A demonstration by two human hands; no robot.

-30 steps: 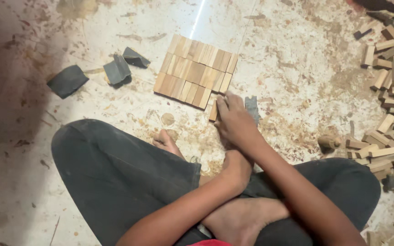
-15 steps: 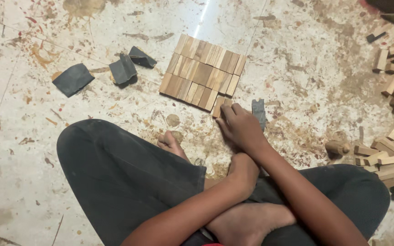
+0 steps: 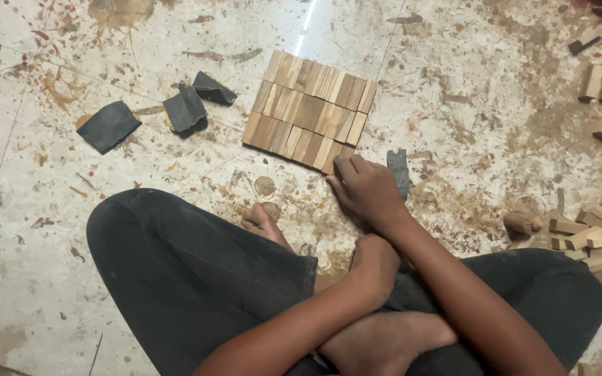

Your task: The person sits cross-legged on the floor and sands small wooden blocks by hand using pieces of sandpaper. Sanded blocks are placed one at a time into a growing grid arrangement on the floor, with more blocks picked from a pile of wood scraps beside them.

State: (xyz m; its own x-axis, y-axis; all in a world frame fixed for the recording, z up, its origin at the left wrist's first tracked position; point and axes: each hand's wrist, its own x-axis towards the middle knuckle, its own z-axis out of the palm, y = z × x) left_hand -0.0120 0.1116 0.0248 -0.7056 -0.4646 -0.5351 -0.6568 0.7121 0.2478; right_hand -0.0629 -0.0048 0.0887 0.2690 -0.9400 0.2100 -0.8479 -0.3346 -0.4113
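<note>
Wooden blocks [image 3: 309, 111] in two rows; right hand [image 3: 367, 189] presses one flat, left hand [image 3: 374, 261] closed, empty.

You get even, soft daylight on the floor [image 3: 454, 104], with a bright streak of glare [image 3: 308, 21] at the top edge. Shadows stay faint. Focus is sharp throughout, without visible blur.

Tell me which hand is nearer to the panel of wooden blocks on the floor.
The right hand. Its fingertips touch the near corner of the wooden block panel. The left hand is farther back, resting on the person's crossed legs, apart from the panel.
</note>
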